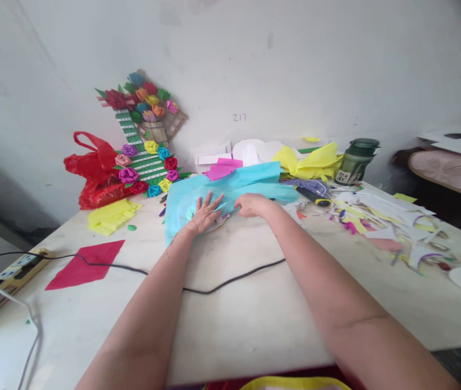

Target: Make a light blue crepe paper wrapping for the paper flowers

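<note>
A large sheet of light blue crepe paper (254,181) lies across the far middle of the table. My left hand (206,215) rests flat on it with the fingers spread. To its right, my right hand (252,205) has its fingers curled closed at the paper's near edge, seemingly pinching it. Under the blue sheet, near my left hand, the rim of a pale round piece (216,225) shows; most of it is hidden. A magenta paper piece (224,169) sits on top of the sheet's back part.
A black cable (230,286) crosses the table from a power strip (14,276). Red paper (88,264) and yellow paper (112,216) lie left, near a red bag (96,168) and a paper-flower craft (147,162). A green bottle (356,162) and paper scraps (380,222) are right.
</note>
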### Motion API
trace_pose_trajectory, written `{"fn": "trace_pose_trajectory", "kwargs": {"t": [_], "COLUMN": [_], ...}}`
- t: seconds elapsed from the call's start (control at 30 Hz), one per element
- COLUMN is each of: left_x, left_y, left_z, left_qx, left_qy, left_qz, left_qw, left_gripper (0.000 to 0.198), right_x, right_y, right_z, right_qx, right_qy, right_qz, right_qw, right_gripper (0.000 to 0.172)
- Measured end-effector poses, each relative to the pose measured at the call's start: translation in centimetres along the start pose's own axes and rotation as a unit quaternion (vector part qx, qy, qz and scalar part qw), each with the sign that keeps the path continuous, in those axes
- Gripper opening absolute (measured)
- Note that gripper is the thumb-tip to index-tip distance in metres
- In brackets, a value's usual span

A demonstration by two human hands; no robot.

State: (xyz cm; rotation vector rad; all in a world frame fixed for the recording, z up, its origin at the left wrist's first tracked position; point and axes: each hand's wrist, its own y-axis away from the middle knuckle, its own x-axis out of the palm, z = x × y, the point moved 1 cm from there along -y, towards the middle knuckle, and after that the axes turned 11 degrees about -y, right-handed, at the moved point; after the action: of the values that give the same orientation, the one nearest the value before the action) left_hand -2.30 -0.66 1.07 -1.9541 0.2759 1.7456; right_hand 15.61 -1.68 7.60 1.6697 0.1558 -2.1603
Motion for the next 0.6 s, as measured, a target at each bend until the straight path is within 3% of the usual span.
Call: {"fn": "trace_pose_trajectory", "kwargs": {"t": [0.17, 0.27, 0.43, 0.6], "left_x": [0.6, 0.8, 0.6, 0.4], "left_y": [-0.2, -0.3, -0.1, -0.1], "left_z": [0.2, 0.3, 0.2, 0.1], "left_qx": [0.005, 0.013, 0.016, 0.017], "left_qy": [-0.02, -0.035, -0.035, -0.042], "left_qz": [-0.001, -0.01, -0.007, -0.009], "left_qw": [1.0, 0.999, 0.999, 0.999], "left_gripper": [0.053, 0.054, 0.053, 0.052], "right_x": [0.6, 1.4, 2.6, 3.2], "right_y": [-1.2, -1.7, -2.7, -4.2], "right_z": [-0.6, -0.7, -1.6, -3.1], "right_qx": [-0.005, -0.01, -0.027, -0.011], "right_qy": [-0.052, -0.044, 0.0, 0.002], "right_qz": [-0.146, -0.198, -0.235, -0.207], "right_qw": [0.988, 0.979, 0.972, 0.978], "right_gripper": [0.044, 0.047, 0.046, 0.049]}}
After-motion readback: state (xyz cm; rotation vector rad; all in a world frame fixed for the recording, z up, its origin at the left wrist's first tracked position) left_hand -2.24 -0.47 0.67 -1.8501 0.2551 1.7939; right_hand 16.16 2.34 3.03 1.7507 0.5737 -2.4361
